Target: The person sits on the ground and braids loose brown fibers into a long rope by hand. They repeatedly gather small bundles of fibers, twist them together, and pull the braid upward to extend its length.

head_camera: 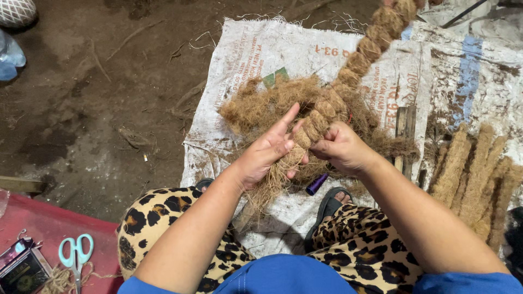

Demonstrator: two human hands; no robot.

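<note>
At the far left edge, a pale blue plastic bag (10, 57) lies on the bare dirt floor (98, 109). Near left, a red mat (65, 228) carries a pair of scissors with light teal handles (76, 255), a loose tangle of thin brown twine (57, 280) and a small dark box (22, 269) at the corner.

Right of the floor patch a white woven plastic sack (245, 54) is spread flat. On it sits a loose heap of brown coconut fibre (261, 106). The left hand (267, 152) is at the near edge of this heap, forefinger stretched out and upward, the other fingers curled around a tuft of fibre at the near end of a thick braided rope of brown coconut fibre (354, 65). That rope runs from the hands diagonally away to the far right, leaving the top edge of the view.

The right hand (343, 147) is just beside the left, clenched on the braid's near end with the thumb pressed over the strands. Below the hands, a small purple spool (317, 184) lies on the sack beside a dark sandal (327, 207). The knees wear leopard-print trousers (365, 245).

Further right, two short wooden slats (405, 125) rest on a second white sack with a blue stripe (468, 71). Near right, a row of finished brown fibre bundles (474, 174) lies side by side.
</note>
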